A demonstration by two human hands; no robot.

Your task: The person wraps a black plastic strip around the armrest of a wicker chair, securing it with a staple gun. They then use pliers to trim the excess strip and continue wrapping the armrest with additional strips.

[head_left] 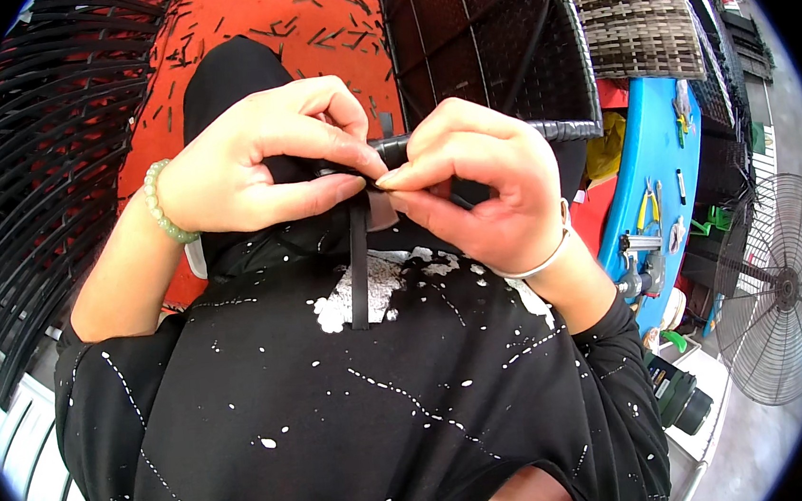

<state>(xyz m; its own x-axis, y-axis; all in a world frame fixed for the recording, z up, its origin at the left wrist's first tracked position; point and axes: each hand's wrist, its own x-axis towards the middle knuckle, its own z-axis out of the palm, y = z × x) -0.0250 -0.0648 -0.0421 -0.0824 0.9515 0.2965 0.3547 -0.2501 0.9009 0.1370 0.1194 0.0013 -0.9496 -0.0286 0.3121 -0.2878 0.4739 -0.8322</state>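
In front of my body, both hands meet at a bar wound with black strip (570,129). A flat black plastic strip (359,268) hangs down from between my fingers over my black, white-speckled top. My left hand (264,153) has thumb and index fingertip closed at the strip's upper part, beside the bar. From the right, my right hand (489,171) pinches at the same spot, thumb against index finger. Exactly how the strip runs under the fingertips is hidden. The bar edges a dark woven panel (487,33) that stands beyond my hands.
Curved black frame parts (37,120) are stacked at left. Short black offcuts (335,37) litter the red floor covering (256,6). At right are a blue table (637,163) with yellow-handled pliers (648,208), a grey-brown woven panel (633,11) and a standing fan (781,289).
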